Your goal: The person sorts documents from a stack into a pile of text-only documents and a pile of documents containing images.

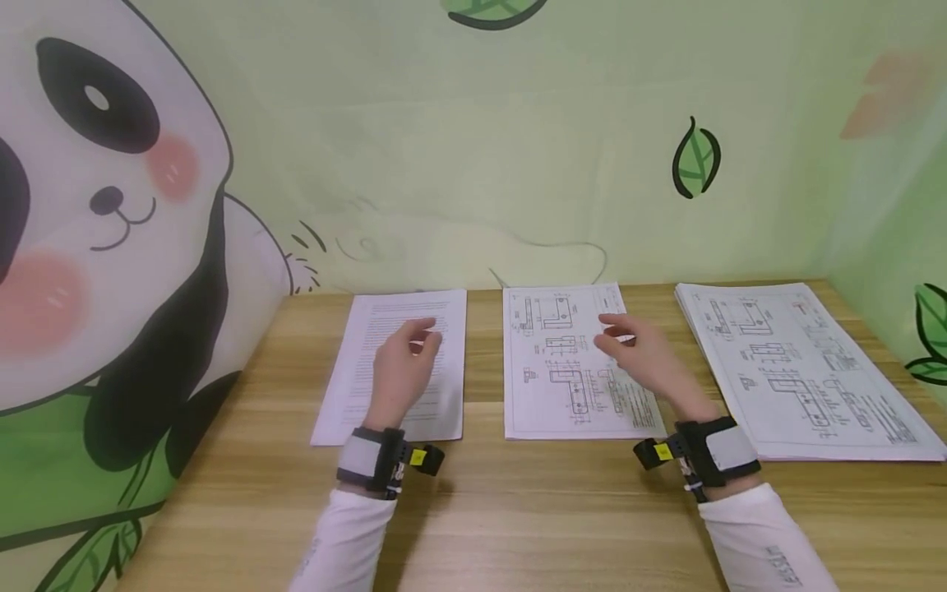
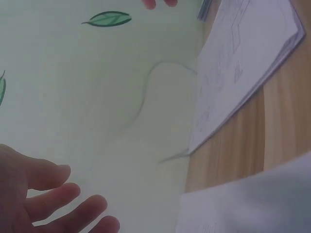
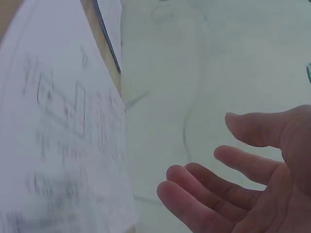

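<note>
I see the left hand (image 1: 403,370) above the typed sheet (image 1: 355,370) at left and the right hand (image 1: 642,358) above the middle drawing (image 1: 543,403), fingers loosely bent, both hands empty, neither page legible from here.

On the table (image 1: 518,510), three paper stacks were laid in a row before the wall (image 1: 414,148): the left stack (image 1: 445,378), the middle stack (image 1: 570,366) and the right stack (image 1: 806,370), gaps being left between them. The left hand (image 1: 403,370) was held over the left stack, the right hand (image 1: 651,353) across the middle stack's right edge.
</note>
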Tool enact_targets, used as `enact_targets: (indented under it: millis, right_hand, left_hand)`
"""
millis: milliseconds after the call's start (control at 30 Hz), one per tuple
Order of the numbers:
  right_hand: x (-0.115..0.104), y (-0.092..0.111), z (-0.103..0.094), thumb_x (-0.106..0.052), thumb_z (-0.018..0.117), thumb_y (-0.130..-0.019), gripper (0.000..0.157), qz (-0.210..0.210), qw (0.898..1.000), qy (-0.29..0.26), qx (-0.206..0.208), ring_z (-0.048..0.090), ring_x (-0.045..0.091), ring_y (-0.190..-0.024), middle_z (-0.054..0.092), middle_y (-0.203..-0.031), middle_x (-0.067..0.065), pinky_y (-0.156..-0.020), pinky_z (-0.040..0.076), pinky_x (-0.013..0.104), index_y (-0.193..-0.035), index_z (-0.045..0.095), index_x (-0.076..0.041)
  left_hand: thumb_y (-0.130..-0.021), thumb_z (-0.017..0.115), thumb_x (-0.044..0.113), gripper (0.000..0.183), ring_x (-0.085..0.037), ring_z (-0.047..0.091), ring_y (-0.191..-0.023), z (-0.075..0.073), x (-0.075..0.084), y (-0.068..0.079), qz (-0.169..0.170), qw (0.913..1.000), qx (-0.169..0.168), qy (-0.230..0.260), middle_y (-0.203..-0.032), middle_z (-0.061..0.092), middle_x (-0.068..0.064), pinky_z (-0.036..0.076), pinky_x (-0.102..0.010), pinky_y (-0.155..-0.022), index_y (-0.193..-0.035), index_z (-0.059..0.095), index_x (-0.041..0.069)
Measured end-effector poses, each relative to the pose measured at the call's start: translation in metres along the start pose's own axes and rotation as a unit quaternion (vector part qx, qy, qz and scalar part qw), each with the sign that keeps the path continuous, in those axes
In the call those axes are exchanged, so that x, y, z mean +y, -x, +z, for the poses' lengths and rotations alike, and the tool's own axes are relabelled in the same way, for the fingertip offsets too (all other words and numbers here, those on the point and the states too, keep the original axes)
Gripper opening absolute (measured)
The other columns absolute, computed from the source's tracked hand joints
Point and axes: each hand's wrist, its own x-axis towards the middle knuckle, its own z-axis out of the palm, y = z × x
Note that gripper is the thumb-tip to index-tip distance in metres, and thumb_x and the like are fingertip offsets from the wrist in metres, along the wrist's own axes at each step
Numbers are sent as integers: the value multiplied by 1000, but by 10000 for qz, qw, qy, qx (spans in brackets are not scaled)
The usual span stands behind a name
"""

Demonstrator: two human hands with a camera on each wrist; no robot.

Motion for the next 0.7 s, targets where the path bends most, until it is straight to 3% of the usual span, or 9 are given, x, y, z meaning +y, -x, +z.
enact_targets:
  millis: [367, 700]
  right_hand:
    - [31, 26, -58, -41, 45, -95, 61, -106, 9949, 665, 751, 48, 50, -114, 49, -129, 34, -86, 44, 61, -139, 39, 1]
    - [66, 41, -92, -41, 42, -95, 62, 144, 9892, 1035, 1025, 48, 52, -111, 49, -125, 37, -74, 46, 56, -138, 39, 3]
  left_hand:
    - [-92, 55, 24, 31, -22, 62, -90, 43, 27, 8, 327, 9980, -440, 317, -106, 68, -10, 52, -34, -68, -120, 62, 13]
    - [-93, 53, 30, 34, -17, 60, -85, 75, 46, 18, 339, 9931, -1098, 250, -108, 67, -5, 49, -27, -61, -123, 60, 15]
